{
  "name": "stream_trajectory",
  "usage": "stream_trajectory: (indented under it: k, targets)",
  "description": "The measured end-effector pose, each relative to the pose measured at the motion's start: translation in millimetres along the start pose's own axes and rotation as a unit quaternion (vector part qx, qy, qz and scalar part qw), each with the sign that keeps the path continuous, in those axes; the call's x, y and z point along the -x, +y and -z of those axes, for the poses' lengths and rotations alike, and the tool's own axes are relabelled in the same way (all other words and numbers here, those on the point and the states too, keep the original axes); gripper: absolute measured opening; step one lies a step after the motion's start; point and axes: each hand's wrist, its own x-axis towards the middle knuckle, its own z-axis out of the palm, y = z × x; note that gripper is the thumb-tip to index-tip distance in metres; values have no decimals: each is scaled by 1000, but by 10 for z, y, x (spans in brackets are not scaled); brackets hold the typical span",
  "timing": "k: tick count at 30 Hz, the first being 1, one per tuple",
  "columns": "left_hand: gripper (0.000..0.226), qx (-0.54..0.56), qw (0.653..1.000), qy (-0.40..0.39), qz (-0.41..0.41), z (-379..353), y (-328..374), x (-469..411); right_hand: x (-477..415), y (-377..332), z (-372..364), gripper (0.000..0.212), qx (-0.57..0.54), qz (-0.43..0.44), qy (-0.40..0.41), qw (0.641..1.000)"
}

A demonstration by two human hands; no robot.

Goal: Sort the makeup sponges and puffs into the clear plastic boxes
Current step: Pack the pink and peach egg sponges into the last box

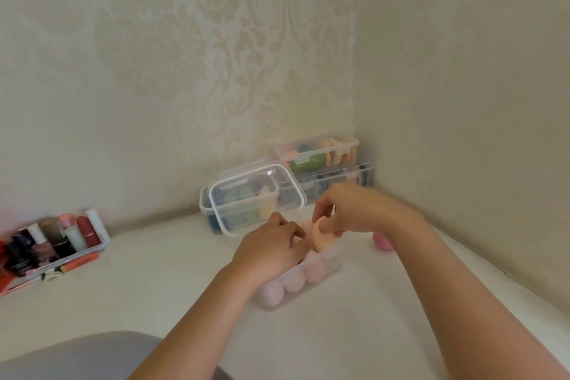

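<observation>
A clear plastic box (331, 267) stands on the white table in front of me, holding several pale pink sponges (294, 282). My right hand (348, 210) pinches a peach sponge (322, 239) just above the box's far end. My left hand (271, 248) reaches into the box with curled fingers on a pink sponge (296, 240); what it grips is partly hidden. Behind stands a lidded clear box (246, 197) with green and peach sponges. A pink sponge (382, 242) lies on the table to the right.
Two more clear boxes (317, 153) with coloured sponges are stacked in the wall corner. A tray of lipsticks and nail polish (52, 244) sits at the left table edge. Walls close off the back and right side.
</observation>
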Motion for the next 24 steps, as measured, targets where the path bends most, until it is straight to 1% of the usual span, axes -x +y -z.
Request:
stream_trajectory:
  k: [2, 4, 6, 10, 13, 16, 18, 20, 22, 24]
  targets:
    - [37, -2, 1000, -4, 0, 3, 3, -1, 7, -22, -34, 16, 31, -9, -10, 999]
    - [37, -1, 1000, -8, -1, 10, 7, -3, -3, -34, -50, 19, 39, -13, -7, 999]
    - [35, -1, 1000, -11, -2, 16, 13, -3, -5, -49, -71, 20, 50, -18, -22, 998]
    - [33, 9, 1000, -16, -1, 21, 19, 10, -49, -79, -183, 22, 91, -8, -38, 995]
    - [33, 11, 1000, -18, 3, 19, 11, 6, -90, -77, -221, 14, 95, -21, -31, 995]
    - [33, 7, 1000, -24, 3, 25, 14, 8, -112, -111, -240, 16, 86, -32, -21, 996]
    - [29, 16, 1000, -16, 0, 31, 20, 16, -125, -151, -258, 18, 104, -25, -11, 994]
    - [20, 28, 1000, -9, -12, 33, 15, 20, -138, -175, -266, 14, 133, -17, 6, 991]
    - [17, 34, 999, -25, -31, 24, -9, 10, -141, -177, -272, 13, 141, -10, 20, 990]
    - [19, 49, 996, -50, -49, 14, -39, -5, -136, -155, -263, 11, 128, 2, 21, 992]
